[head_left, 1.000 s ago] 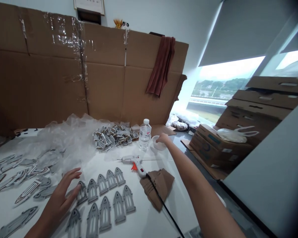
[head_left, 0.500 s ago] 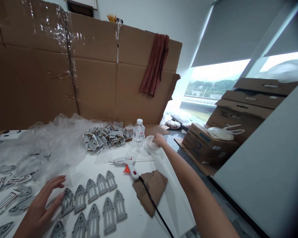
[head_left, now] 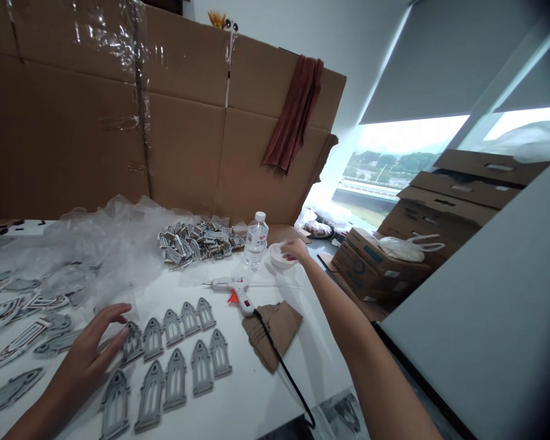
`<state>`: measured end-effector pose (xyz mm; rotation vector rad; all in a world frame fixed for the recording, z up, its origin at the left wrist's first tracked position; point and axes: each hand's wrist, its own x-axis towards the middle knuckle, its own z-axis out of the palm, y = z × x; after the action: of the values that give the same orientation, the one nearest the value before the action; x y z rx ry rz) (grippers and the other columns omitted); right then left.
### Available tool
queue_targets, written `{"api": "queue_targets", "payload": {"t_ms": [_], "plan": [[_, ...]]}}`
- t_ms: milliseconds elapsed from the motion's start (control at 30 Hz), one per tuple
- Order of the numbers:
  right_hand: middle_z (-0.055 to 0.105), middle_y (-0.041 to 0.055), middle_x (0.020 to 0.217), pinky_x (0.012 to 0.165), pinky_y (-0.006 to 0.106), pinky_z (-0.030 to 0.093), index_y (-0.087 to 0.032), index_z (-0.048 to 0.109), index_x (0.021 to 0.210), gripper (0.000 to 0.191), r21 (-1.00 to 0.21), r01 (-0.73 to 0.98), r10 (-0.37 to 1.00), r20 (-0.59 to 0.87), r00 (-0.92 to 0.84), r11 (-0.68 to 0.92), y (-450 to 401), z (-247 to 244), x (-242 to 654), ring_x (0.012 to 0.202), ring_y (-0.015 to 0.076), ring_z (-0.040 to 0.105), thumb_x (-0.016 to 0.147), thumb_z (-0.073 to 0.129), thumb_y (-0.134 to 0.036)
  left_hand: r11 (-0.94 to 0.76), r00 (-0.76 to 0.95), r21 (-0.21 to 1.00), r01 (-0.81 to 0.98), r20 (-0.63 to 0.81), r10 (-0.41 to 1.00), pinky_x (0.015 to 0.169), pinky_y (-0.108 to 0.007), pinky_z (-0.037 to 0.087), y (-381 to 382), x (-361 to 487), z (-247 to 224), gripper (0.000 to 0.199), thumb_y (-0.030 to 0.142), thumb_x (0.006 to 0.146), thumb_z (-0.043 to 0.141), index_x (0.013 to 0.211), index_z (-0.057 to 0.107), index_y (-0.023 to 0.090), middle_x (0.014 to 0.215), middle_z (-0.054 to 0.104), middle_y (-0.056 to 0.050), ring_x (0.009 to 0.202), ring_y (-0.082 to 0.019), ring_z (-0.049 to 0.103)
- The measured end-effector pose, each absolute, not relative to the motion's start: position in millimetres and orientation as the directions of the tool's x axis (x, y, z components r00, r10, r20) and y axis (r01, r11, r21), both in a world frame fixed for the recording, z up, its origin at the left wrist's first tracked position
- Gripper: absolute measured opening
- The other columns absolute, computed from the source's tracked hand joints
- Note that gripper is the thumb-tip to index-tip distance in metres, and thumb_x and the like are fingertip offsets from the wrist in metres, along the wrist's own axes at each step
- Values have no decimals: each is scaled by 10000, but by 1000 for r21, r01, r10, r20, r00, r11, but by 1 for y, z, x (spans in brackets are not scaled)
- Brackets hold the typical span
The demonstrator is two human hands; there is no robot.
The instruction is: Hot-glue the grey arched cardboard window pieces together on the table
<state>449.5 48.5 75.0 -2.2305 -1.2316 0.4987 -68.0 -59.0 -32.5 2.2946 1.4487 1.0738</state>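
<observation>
My left hand (head_left: 96,345) rests at the left of the table, fingers and thumb apart. Its thumb tip is at the leftmost grey arched window piece (head_left: 132,342) of the back row. More such pieces stand in two rows, including a front one (head_left: 115,406). Far out, my right hand (head_left: 295,249) is at a small white bowl (head_left: 282,261), its fingers curled together over the rim; whatever they pinch is too small to make out. A clear water bottle (head_left: 255,241) stands beside the bowl. Nearer lies a white glue gun (head_left: 231,287) with an orange trigger.
Brown cardboard pieces (head_left: 275,333) lie under the glue gun's black cord (head_left: 284,373). Behind are a heap of small grey parts (head_left: 197,241) and crumpled plastic film (head_left: 105,244). Larger grey cutouts (head_left: 22,342) lie at left. A tall cardboard wall (head_left: 183,146) closes off the back.
The view has shifted, so the table sits a little higher in the picture. My right hand has lifted slightly at the bowl, showing more fingers. My left hand stays by the same window piece.
</observation>
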Motion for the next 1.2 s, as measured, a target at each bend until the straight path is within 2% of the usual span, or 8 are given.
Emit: {"api": "queue_targets", "payload": {"t_ms": [133,233,400,533,767,867,1000,1200], "plan": [[599,87,1156,821,382,535,-140,567,1182,341,-816,472,922,-179,342,-334,25,85,416,973,182,613,913,572,-349,-521,230,569,636,505,832,887,-335,491,-60,-64,-28,400,492,899,472,1207,533,244,1107,620,-62,1022,-241,626],[648,80,1059,734,280,542,-130,628,1058,271,-918,324,970,-188,153,-229,-1,85,370,857,139,642,871,630,-327,-513,242,650,561,463,852,885,-339,493,-62,-55,-18,393,475,892,501,1201,533,235,1114,624,-68,1022,-237,625],[677,51,852,566,212,511,-155,702,893,332,-977,127,969,-188,-160,-169,-42,71,270,702,129,658,706,769,-421,-424,346,848,318,312,885,888,-320,498,-68,-30,0,301,421,886,558,1101,558,210,1099,636,-74,1003,-208,623],[667,27,796,537,207,491,-161,720,833,345,-985,65,936,-172,-308,-159,-57,53,210,648,111,636,663,781,-455,-343,399,915,214,238,886,794,-276,484,-71,-15,2,267,402,879,582,1044,588,193,1024,639,-53,925,-179,605],[653,7,744,534,209,476,-181,735,846,350,-993,42,912,-118,-393,-110,-58,20,172,621,97,578,662,764,-477,-239,432,965,108,170,886,550,-210,331,-72,-14,-11,317,450,896,531,779,559,157,668,473,35,610,-103,433],[652,9,752,490,188,435,-189,740,836,345,-992,48,909,-123,-397,-113,-59,12,168,610,93,551,675,750,-494,-206,416,974,90,151,897,536,-208,307,-71,-15,-15,353,470,885,538,719,524,158,630,428,45,586,-98,402],[659,14,771,462,179,393,-204,745,873,360,-984,26,891,-173,-419,-179,-62,7,167,608,92,548,704,725,-521,-183,420,981,66,139,897,563,-212,339,-70,-14,-17,361,468,867,560,696,517,154,665,479,27,614,-104,437],[637,-3,809,456,172,402,-235,708,980,381,-980,-29,900,-170,-402,-198,-64,7,164,624,86,550,694,753,-482,-148,410,986,72,106,906,511,-202,316,-74,-14,-12,366,464,872,557,679,523,155,590,463,39,546,-90,422]]}}
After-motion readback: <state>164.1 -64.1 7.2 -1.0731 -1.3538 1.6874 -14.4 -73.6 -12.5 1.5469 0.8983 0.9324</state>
